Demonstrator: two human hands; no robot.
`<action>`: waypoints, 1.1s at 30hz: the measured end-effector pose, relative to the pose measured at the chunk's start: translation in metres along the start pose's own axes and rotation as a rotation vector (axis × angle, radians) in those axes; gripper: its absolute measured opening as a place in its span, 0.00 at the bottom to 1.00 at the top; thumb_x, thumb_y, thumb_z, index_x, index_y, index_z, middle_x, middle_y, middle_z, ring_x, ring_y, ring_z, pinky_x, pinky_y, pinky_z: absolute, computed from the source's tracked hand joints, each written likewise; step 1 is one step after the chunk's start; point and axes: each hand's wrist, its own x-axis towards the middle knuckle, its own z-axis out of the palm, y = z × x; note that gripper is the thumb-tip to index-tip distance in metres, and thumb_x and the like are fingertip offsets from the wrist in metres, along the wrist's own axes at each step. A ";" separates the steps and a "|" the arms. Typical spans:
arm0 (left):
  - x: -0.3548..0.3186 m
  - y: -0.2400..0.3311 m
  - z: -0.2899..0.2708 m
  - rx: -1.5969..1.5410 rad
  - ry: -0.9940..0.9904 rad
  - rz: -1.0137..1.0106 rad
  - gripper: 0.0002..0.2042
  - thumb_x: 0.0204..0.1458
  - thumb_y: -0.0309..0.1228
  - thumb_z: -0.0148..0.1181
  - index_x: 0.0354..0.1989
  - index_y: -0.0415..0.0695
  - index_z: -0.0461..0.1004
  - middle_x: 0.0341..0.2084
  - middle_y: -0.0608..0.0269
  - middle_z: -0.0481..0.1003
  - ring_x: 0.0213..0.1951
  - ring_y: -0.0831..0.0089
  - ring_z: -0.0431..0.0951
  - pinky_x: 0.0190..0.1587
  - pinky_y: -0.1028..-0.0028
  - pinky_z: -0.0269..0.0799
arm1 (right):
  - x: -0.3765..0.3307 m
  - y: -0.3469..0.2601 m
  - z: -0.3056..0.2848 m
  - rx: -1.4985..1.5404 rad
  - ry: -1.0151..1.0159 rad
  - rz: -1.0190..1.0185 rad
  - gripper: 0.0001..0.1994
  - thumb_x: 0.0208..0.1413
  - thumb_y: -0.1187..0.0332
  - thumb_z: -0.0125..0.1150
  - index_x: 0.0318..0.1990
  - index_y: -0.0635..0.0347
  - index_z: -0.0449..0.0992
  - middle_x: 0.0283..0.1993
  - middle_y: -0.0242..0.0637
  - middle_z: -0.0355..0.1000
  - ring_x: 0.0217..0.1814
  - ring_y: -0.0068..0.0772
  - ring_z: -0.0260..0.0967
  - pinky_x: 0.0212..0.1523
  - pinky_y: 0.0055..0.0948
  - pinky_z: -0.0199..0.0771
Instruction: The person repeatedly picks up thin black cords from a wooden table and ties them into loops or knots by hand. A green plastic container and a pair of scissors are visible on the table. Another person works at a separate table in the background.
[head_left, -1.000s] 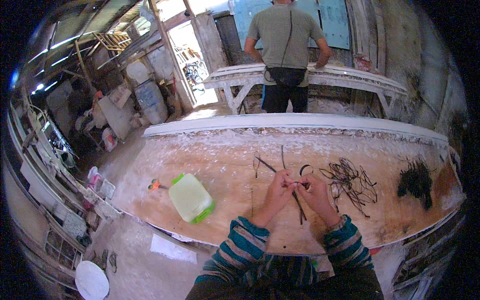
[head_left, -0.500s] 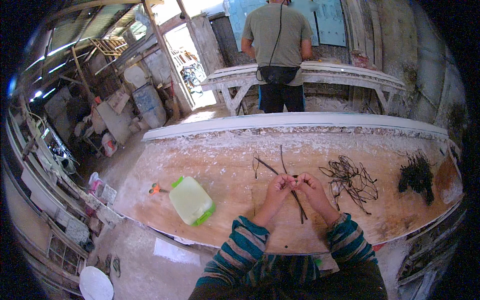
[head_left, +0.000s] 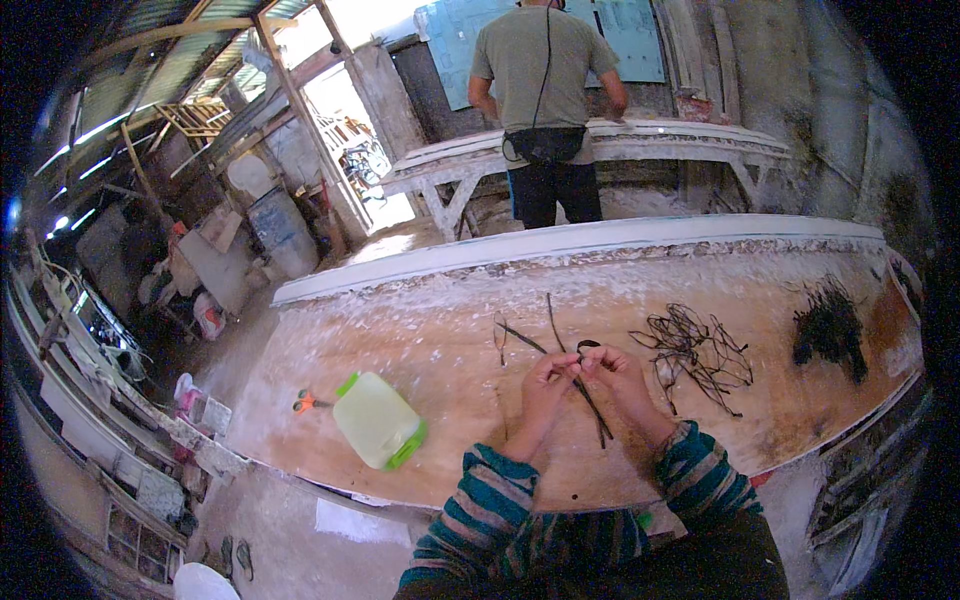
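Note:
Over the middle of the wooden table, my left hand (head_left: 546, 386) and my right hand (head_left: 616, 380) meet fingertip to fingertip. Both pinch a thin black cord (head_left: 588, 344), which curls in a small loop above the right fingers; the part between the fingertips is hidden. Beneath and beyond the hands lie longer black cords (head_left: 522, 336), crossing each other on the wood. A thin cord loop (head_left: 500, 340) rests to their left. Right of my right hand spreads a loose tangle of black cord loops (head_left: 692, 358).
A clear plastic box (head_left: 376, 422) with green clips and orange-handled scissors (head_left: 304, 402) lie on the left of the table (head_left: 460, 440). A dense black cord bundle (head_left: 830, 335) sits at far right. Beyond the white raised edge, a person (head_left: 545, 75) stands at another bench (head_left: 690, 140).
The view has tilted slightly. My hands stay together, and a black cord loop now rises above my right fingers, where less of it showed before.

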 end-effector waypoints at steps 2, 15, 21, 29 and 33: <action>-0.002 0.002 0.001 -0.009 0.049 -0.027 0.08 0.45 0.25 0.59 0.35 0.40 0.75 0.25 0.69 0.73 0.27 0.83 0.68 0.32 0.83 0.64 | 0.001 0.005 -0.003 -0.029 -0.030 -0.003 0.04 0.52 0.73 0.54 0.33 0.62 0.71 0.31 0.28 0.68 0.33 0.16 0.63 0.36 0.16 0.63; -0.002 0.018 -0.005 0.078 -0.043 -0.133 0.09 0.46 0.27 0.58 0.37 0.42 0.74 0.25 0.72 0.72 0.24 0.84 0.66 0.25 0.85 0.60 | 0.009 0.017 -0.019 -0.259 -0.089 0.011 0.04 0.51 0.72 0.55 0.32 0.62 0.70 0.31 0.28 0.68 0.33 0.17 0.64 0.36 0.18 0.65; 0.000 0.018 -0.004 0.039 -0.112 -0.074 0.08 0.48 0.25 0.57 0.37 0.41 0.74 0.27 0.72 0.73 0.27 0.85 0.68 0.28 0.85 0.61 | 0.007 0.013 -0.015 -0.057 -0.064 -0.059 0.02 0.50 0.74 0.55 0.31 0.61 0.69 0.35 0.29 0.68 0.37 0.17 0.63 0.38 0.19 0.65; 0.004 0.000 -0.012 -0.137 -0.172 -0.161 0.07 0.47 0.23 0.54 0.36 0.41 0.72 0.31 0.68 0.75 0.26 0.85 0.68 0.25 0.86 0.60 | 0.009 0.010 -0.017 -0.267 -0.209 -0.147 0.07 0.50 0.79 0.52 0.36 0.63 0.72 0.35 0.29 0.68 0.39 0.19 0.64 0.41 0.19 0.64; 0.004 0.006 -0.011 -0.145 -0.165 -0.230 0.05 0.47 0.24 0.55 0.34 0.43 0.72 0.28 0.70 0.74 0.23 0.86 0.66 0.23 0.86 0.57 | 0.012 0.017 -0.024 -0.292 -0.217 -0.159 0.07 0.50 0.79 0.52 0.37 0.63 0.73 0.33 0.29 0.69 0.36 0.17 0.63 0.38 0.18 0.64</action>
